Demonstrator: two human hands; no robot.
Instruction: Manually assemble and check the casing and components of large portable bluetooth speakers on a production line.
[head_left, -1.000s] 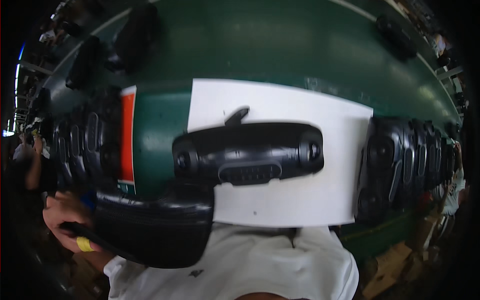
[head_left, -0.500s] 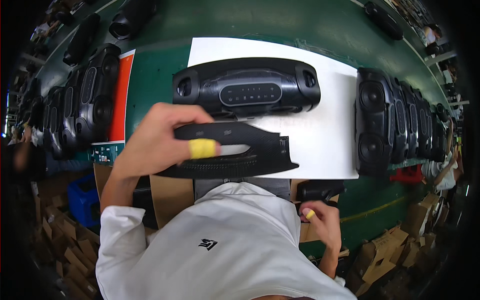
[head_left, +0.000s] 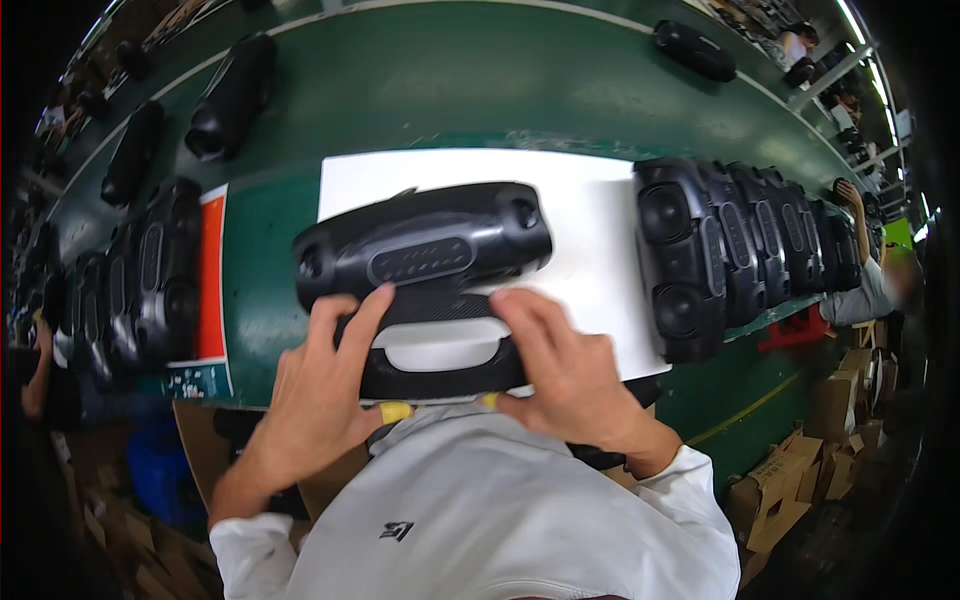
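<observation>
Since half a second ago, the right hand (head_left: pixel 575 375) has been brought up from below the bench edge to the black panel (head_left: pixel 445 384), which was then held by the left hand (head_left: pixel 310 390) alone; the speaker (head_left: pixel 425 245) has been turned slightly askew on the white sheet (head_left: pixel 595 260). The panel is now pinched at each end, between fingers laid along its far side and thumbs set at its near edge (both thumbs are wrapped in yellow tape (head_left: pixel 397 411)). It is held above the near part of the sheet, between the speaker and the white shirt (head_left: pixel 470 490), with white showing through its long opening. Whether the speaker is touched by it cannot be told. The step in hand is judged to be the lining-up of the panel with the speaker's near side. For the next move, an even grip at both ends seems called for, with the speaker squared to the panel before any pressure is applied.
</observation>
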